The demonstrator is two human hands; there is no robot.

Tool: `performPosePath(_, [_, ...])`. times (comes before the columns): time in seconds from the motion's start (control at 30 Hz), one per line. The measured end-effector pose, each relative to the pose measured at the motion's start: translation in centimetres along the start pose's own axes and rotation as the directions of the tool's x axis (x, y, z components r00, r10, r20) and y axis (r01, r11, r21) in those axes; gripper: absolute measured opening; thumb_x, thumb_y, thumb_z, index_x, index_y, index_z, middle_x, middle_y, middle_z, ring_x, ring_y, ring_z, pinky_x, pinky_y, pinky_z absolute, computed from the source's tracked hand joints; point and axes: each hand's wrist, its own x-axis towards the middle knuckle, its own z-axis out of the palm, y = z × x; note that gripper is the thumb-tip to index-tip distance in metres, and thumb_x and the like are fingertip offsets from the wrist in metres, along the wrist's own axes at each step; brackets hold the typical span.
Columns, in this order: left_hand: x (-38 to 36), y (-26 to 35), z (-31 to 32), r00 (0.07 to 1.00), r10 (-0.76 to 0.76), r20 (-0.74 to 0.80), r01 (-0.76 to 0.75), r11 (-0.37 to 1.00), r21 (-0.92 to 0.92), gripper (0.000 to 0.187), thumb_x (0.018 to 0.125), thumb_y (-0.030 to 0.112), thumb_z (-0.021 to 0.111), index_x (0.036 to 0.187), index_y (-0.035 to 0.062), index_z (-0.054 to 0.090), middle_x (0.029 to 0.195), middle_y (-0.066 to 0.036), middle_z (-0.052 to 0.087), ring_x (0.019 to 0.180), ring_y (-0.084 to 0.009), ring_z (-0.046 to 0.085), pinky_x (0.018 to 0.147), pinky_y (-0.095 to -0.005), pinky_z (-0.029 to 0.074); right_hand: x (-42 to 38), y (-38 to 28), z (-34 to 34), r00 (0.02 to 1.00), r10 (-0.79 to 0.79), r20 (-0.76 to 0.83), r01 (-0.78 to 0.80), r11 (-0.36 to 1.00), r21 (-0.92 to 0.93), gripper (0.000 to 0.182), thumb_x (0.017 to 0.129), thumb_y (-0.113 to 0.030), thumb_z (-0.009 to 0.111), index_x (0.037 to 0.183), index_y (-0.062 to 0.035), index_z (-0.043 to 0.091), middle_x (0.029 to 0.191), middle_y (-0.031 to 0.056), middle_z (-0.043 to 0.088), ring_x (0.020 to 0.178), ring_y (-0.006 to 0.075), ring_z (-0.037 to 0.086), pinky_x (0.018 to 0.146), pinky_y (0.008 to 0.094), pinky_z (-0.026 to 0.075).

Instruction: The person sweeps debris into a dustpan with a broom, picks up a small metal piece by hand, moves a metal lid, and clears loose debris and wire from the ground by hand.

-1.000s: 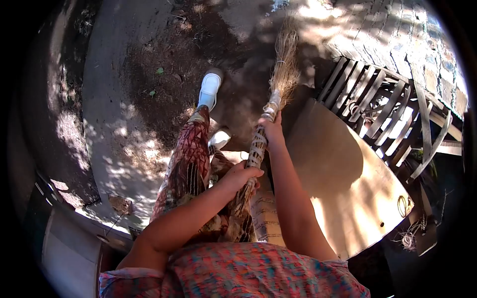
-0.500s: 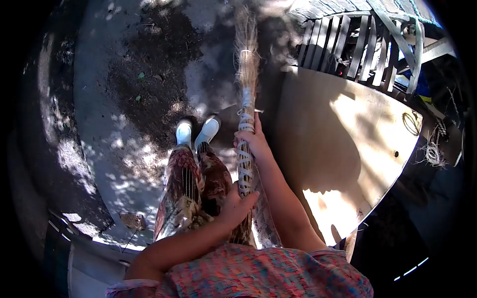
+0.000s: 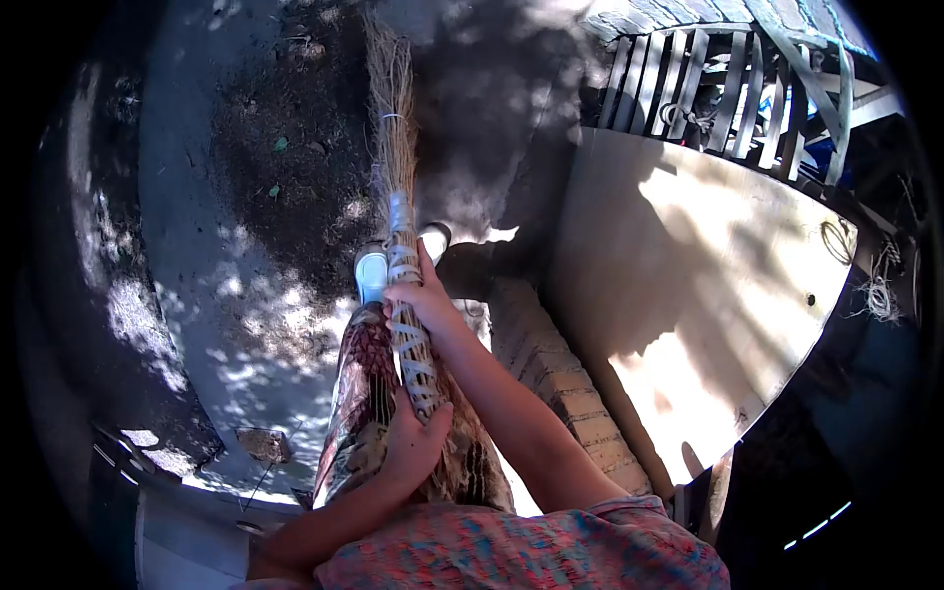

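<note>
A straw broom (image 3: 393, 162) points away from me, its loose bristle end over the dirt and concrete ground. Pale strips wind in a spiral round its thick handle, and a thin white tie circles the bristles. My right hand (image 3: 425, 302) is wrapped round the middle of the handle, index finger lying along it. Lower down, my left hand (image 3: 417, 438) is closed on the butt end of the handle, close to my patterned trousers (image 3: 359, 369). Behind the handle, two pale shoes (image 3: 371, 273) show on the ground.
A large tan board (image 3: 629, 256) leans at my right, beside a low brick edge (image 3: 575, 398). Beyond it stands a slatted wooden frame (image 3: 678, 84). Tangled cord (image 3: 882, 285) hangs at far right. A brick-like block (image 3: 263, 444) lies on the ground at lower left.
Both hands have swung the broom to the left, and it now lies in front of my shoes. The brick edge beside the board has come into view.
</note>
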Motion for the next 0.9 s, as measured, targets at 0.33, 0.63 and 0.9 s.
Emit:
performPosePath(0.33, [17.2,5.2,-4.9,0.945,-0.151,0.290,0.302,0.742,-0.598,0.027,0.083,0.019,0.062,0.100,0.0043,0.047,0.063,-0.005,0.055,0.045,-0.0132,0.052,0.040,-0.0263,0.045,18.6,-6.9,-1.9,0.888,-0.292,-0.356,-0.063,0.688,-0.723,0.106,0.065,-0.012,0.068,0.146,-0.0079,-0.001,0.110,0.0222,0.059,0.086,0.0288,0.064,0.074,0.0360,0.053])
performPosePath(0.63, [-1.1,3.6,-4.2,0.977,0.113,-0.180,-0.199,0.786,-0.586,0.037,0.081,0.020,0.063,0.110,0.0031,0.048,0.070,-0.005,0.056,0.051,-0.0150,0.054,0.045,-0.0278,0.047,1.7,-1.0,5.8,0.998,-0.026,0.049,0.038,0.961,-0.274,0.102,0.076,0.003,0.060,0.146,-0.0233,-0.010,0.087,0.0129,0.057,0.065,0.0232,0.061,0.052,0.0383,0.051])
performPosePath(0.9, [-9.9,12.0,-13.6,0.925,-0.013,0.379,0.253,0.766,-0.591,0.029,0.085,0.029,0.060,0.102,0.0077,0.050,0.069,-0.009,0.058,0.049,-0.0173,0.055,0.044,-0.0306,0.047,-17.4,-15.6,9.3,0.974,-0.222,0.048,0.183,0.637,-0.749,0.090,0.090,-0.024,0.058,0.145,-0.0254,-0.014,0.104,0.0152,0.061,0.082,0.0225,0.064,0.069,0.0344,0.053])
